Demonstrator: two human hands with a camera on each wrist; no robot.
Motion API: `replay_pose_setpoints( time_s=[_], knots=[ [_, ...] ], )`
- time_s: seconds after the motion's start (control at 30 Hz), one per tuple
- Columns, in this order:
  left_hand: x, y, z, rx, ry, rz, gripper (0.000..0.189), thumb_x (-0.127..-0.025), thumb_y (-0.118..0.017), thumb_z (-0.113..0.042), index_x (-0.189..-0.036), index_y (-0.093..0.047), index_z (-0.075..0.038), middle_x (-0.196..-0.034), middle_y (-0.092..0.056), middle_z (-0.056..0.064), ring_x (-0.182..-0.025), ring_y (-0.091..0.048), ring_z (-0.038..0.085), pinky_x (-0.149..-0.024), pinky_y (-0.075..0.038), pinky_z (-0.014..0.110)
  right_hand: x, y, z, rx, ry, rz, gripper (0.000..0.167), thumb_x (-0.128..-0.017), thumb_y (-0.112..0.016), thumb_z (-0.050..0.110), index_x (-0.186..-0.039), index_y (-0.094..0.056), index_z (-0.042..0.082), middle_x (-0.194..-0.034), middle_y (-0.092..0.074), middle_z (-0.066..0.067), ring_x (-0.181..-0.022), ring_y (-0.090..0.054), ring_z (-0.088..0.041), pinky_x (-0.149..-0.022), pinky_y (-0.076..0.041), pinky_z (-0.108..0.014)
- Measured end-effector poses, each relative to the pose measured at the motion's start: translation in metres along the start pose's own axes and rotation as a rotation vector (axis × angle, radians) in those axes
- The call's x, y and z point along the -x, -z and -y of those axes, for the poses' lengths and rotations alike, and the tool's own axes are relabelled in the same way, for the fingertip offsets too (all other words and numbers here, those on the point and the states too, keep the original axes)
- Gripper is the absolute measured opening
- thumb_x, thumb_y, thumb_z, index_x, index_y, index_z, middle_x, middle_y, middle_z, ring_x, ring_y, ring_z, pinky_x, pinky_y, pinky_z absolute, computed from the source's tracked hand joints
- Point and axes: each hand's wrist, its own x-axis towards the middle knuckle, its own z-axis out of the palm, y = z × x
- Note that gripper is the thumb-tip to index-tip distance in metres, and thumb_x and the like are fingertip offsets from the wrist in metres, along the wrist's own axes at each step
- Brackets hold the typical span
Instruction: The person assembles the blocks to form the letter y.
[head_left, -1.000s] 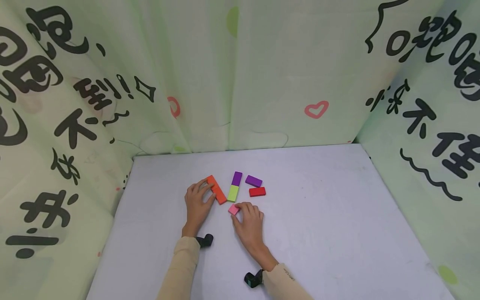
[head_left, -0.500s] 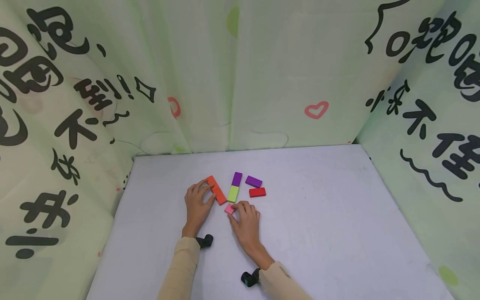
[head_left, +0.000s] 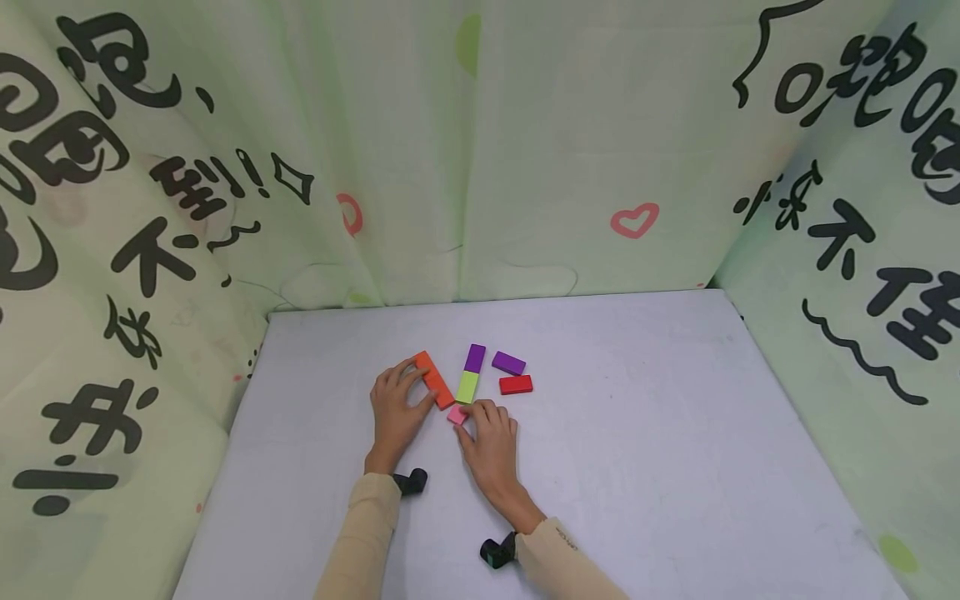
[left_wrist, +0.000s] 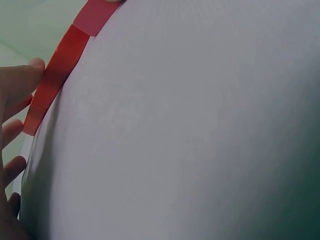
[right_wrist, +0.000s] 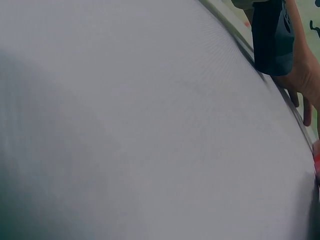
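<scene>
Left hand point(head_left: 395, 410): thumb and curled forefinger hold the orange block point(head_left: 437, 383) at their tips. Right hand point(head_left: 492, 448): thumb and forefinger pinch the pink block point(head_left: 456, 414), which meets the orange block's near end. Beyond the right fingertips lie a lime block point(head_left: 467, 387), two purple blocks point(head_left: 475, 358) and a red block point(head_left: 516, 385).

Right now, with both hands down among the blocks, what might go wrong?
The pink block that the right hand pinches is right at the near end of the orange strip, so a push could knock that strip askew.
The right fingertips are close to the green block, and might nudge it away from the purple block behind.
The left hand touches the orange strip and could shift it.
</scene>
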Motion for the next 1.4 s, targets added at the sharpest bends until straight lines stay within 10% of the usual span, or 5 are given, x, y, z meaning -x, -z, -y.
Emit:
replay_pose_setpoints(
  time_s=[1.4],
  knots=[
    [0.01,0.0,-0.012,-0.095,0.071,0.001,0.031,-0.09,-0.08,-0.029,-0.12,-0.078,-0.024,-0.153,-0.054,0.012,-0.138,-0.046,0.037,-0.115,-0.036,0.063,-0.003,-0.003,0.0,-0.025,-0.022,0.011,0.033,-0.09,-0.083,0.02,-0.119,-0.07,0.015,-0.111,-0.07,-0.002,-0.1,-0.06,-0.021,-0.084,-0.04,-0.036]
  ],
)
